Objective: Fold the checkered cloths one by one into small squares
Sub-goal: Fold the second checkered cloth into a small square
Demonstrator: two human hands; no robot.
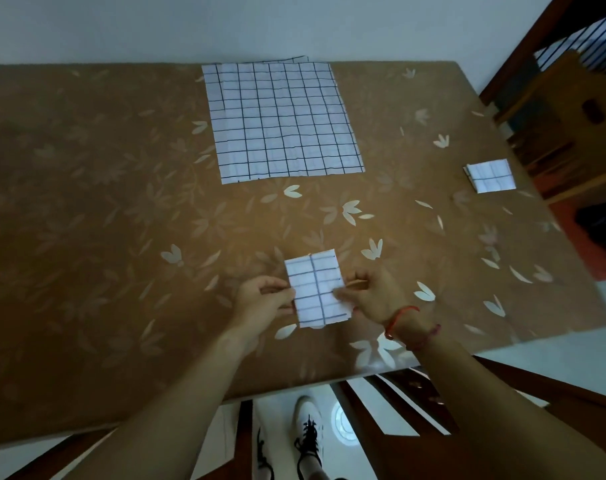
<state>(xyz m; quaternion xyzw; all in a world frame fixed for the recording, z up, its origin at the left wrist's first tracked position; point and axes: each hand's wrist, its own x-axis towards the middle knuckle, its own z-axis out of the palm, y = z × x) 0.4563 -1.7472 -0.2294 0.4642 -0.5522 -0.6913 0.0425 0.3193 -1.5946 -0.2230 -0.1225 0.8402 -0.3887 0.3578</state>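
The folded cloth (316, 288) (a narrow rectangle) lay near the table's (86, 202) near edge, its sides pinched between left hand (260, 299) and right hand (374, 296).

Two red cord bracelets (400, 317) circle the right wrist, forearms (190, 386) bare, white shoes (306, 415) black-laced.

Thin matt woven fabric, lightly creased, in the spread checkered cloth (280, 123) and the folded checkered cloth (317, 289). Smooth brown table cover (104, 202) with a soft sheen — plastic-like, brightest near the front edge. Dark polished wood in the chair (422, 403) — red cord bracelets (398, 315) at one wrist.
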